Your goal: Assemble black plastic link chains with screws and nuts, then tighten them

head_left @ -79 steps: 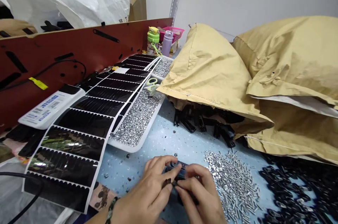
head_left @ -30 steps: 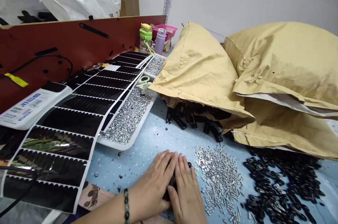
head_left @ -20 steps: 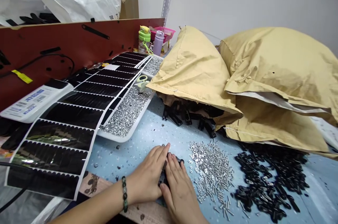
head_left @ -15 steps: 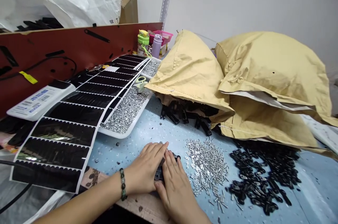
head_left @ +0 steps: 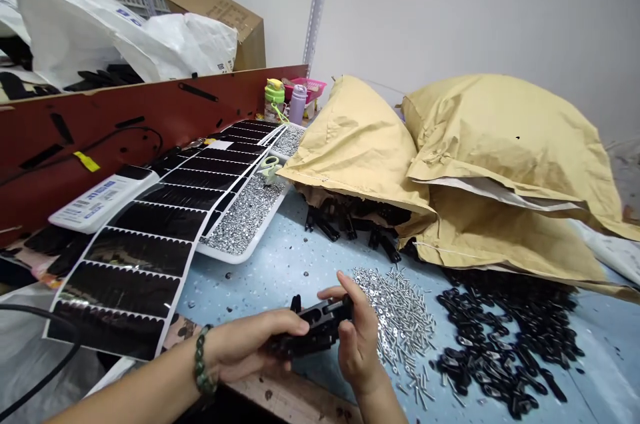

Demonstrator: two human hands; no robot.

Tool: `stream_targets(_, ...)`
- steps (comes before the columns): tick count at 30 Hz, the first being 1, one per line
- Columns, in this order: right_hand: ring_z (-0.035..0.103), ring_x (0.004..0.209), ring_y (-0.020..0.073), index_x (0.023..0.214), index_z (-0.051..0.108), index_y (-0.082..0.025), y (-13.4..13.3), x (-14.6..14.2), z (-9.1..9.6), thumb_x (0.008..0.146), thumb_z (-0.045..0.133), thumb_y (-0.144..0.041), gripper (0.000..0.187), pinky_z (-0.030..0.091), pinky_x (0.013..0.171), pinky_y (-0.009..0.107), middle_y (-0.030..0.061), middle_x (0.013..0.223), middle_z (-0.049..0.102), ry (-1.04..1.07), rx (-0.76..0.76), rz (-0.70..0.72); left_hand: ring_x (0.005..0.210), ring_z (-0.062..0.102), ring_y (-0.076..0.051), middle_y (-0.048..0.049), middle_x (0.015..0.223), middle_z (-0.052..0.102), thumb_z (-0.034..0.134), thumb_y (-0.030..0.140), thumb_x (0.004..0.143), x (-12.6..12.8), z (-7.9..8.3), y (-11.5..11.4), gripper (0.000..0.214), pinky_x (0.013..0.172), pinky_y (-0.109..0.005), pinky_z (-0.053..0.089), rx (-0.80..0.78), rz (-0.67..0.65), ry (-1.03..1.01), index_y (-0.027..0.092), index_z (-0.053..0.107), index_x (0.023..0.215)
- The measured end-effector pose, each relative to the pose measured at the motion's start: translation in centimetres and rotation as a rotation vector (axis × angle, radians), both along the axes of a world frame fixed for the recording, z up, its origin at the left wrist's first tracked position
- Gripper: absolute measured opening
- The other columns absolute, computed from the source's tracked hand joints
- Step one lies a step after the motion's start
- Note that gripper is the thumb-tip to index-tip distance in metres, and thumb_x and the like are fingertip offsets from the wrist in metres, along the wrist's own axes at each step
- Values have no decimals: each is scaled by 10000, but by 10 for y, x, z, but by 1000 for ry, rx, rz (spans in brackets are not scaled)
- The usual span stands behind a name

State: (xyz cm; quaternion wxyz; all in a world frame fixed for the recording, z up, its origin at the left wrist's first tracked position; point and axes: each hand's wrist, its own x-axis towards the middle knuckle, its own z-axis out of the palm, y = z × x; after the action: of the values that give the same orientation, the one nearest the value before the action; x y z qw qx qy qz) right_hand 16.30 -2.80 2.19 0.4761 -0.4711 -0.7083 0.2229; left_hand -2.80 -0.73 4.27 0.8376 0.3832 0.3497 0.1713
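Both my hands hold one black plastic part (head_left: 315,329) just above the blue table (head_left: 280,264) near its front edge. My left hand (head_left: 247,347), with a green bead bracelet on the wrist, is wrapped round the part's left end. My right hand (head_left: 357,337) grips the part's right end with thumb and fingers. A loose pile of small silver screws and washers (head_left: 400,317) lies just right of my right hand. Further right is a heap of small black plastic pieces (head_left: 500,337).
A white tray of silver nuts (head_left: 245,217) stands left of centre, partly covered by a long sheet of black labels (head_left: 165,224). Two tan sacks (head_left: 490,164) fill the back right, with black parts (head_left: 350,224) spilling from under one. A red board (head_left: 125,117) borders the left.
Earlier both hands pressed flat on the black part on the table. Now they have lifted it and grip it at both ends. The camera has tilted up slightly.
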Motion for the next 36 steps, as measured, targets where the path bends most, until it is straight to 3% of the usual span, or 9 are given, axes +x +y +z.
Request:
stream_targets(5, 478, 484, 122, 730, 559, -204, 19, -24, -9, 951, 365, -436, 374, 346, 496, 237, -33, 559, 507, -51, -231, -275, 929, 635, -197, -91, 1019, 644, 377, 575, 882, -11, -4, -2, 510, 694, -280, 527, -192, 78, -53, 174, 589, 1116)
stream_targets(8, 421, 444, 124, 595, 484, -221, 29, -25, -22, 921, 377, -467, 422, 291, 463, 238, -56, 466, 419, -109, -362, -402, 1109, 589, -236, -129, 1273, 554, 191, 571, 956, -23, -13, -9, 575, 788, -346, 548, 182, 202, 211, 227, 382, 1376)
stream_targets(11, 454, 443, 150, 584, 485, -235, 35, -25, -31, 908, 378, -462, 410, 277, 465, 252, -42, 456, 465, -221, -434, -456, 1308, 404, -309, -145, 1476, 340, 351, 511, 954, -24, -28, -17, 616, 921, -457, 497, 744, 340, 647, 255, 161, 1481)
stream_targets(16, 561, 565, 219, 849, 529, -227, 36, -34, -36, 925, 379, -426, 261, 331, 523, 291, 25, 650, 597, -421, -431, -543, 1399, 208, -334, -129, 1529, 257, 522, 377, 884, 1, -50, -7, 729, 1102, -631, 148, 1292, 18, 861, 216, 149, 1490)
stream_targets(21, 543, 953, 269, 918, 561, -190, 30, -33, -29, 941, 374, -303, 219, 451, 776, 409, 124, 1011, 543, -426, -95, -469, 1426, 86, -312, -111, 1549, 196, 434, 188, 881, -1, -37, 5, 652, 1103, -642, 119, 1252, -21, 886, 178, 182, 1483)
stream_targets(25, 514, 1079, 218, 1236, 494, -219, 21, -31, -5, 908, 438, -172, 336, 472, 900, 387, 121, 1220, 455, -289, 0, -41, 1432, 30, -255, -12, 1567, 130, 324, 24, 827, -12, -12, 7, 690, 1131, -585, 125, 1171, -77, 754, 259, 244, 1471)
stream_targets(28, 570, 931, 190, 1063, 595, -215, 17, -31, 12, 888, 497, -131, 218, 520, 777, 333, 90, 1090, 535, -300, 55, 177, 1421, 123, -252, 31, 1551, 177, 329, 51, 853, -16, 0, 9, 662, 1128, -521, 243, 1036, -140, 639, 324, 285, 1455)
stream_targets(33, 562, 799, 166, 819, 613, -199, 9, -6, 20, 877, 556, -176, 85, 509, 653, 277, 52, 901, 526, -76, -13, -48, 1394, 237, -297, -18, 1567, 131, 357, 295, 974, -16, -6, -9, 616, 1015, -486, 447, 965, 242, 769, 337, 34, 1498)
stream_targets(36, 540, 727, 154, 732, 627, -196, 2, 15, 16, 832, 623, -315, 156, 484, 550, 254, 69, 978, 506, 81, -311, -207, 1405, 113, -399, -93, 1573, 61, 625, 461, 821, -3, -23, -29, 976, 1050, -614, 329, 1184, 196, 925, 257, -43, 1503)
